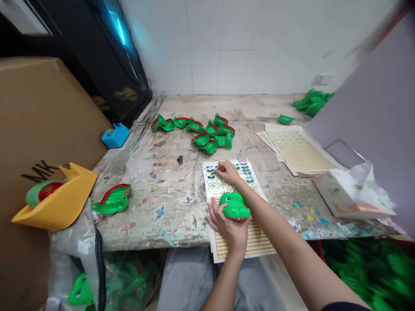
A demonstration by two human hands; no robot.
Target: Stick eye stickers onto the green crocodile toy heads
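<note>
Green toy head [234, 206] over sticker sheet [259, 242], table's front edge.
Left hand [231, 229] grasps it, seemingly keeping it handy; right hand [228, 171] bunches at sheet, hold unclear.

One head-worn camera faces forward and down; table [191, 181] at close range, wall [240, 47] behind.

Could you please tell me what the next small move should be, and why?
I would have the right hand peel a sticker from the sticker sheet: it is bent over the sheet's upper printed rows, while the left hand holds the green animal head over the striped part. I cannot tell whether a sticker is already loose.
</note>
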